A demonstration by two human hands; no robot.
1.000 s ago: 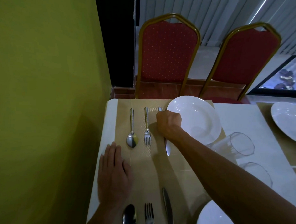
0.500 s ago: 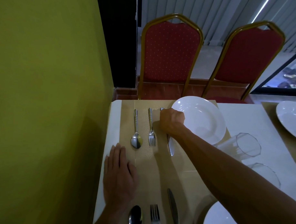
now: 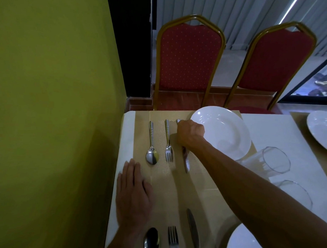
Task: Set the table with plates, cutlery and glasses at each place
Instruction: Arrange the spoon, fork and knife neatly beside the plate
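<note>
My right hand (image 3: pixel 190 134) is closed over the handle of a table knife (image 3: pixel 186 160) lying on the tan placemat (image 3: pixel 160 179), just left of a white plate (image 3: pixel 227 131). A fork (image 3: pixel 168 142) and a spoon (image 3: pixel 152 147) lie parallel to the left of the knife. My left hand (image 3: pixel 133 193) rests flat, fingers apart, on the table's left edge. At the near place lie another spoon (image 3: pixel 151 240), fork (image 3: pixel 173 241) and knife (image 3: pixel 193 232), with a second white plate (image 3: pixel 243 243) partly under my right forearm. Two clear glasses (image 3: pixel 274 161) (image 3: pixel 295 195) stand to the right.
A yellow-green wall (image 3: pixel 54 101) runs close along the table's left side. Two red chairs with gold frames (image 3: pixel 189 58) (image 3: pixel 276 63) stand behind the far edge. A third white plate (image 3: pixel 322 131) sits at the right on another placemat.
My right hand stays on the knife handle by the far plate and my left hand stays flat. Only the camera view has shifted slightly.
</note>
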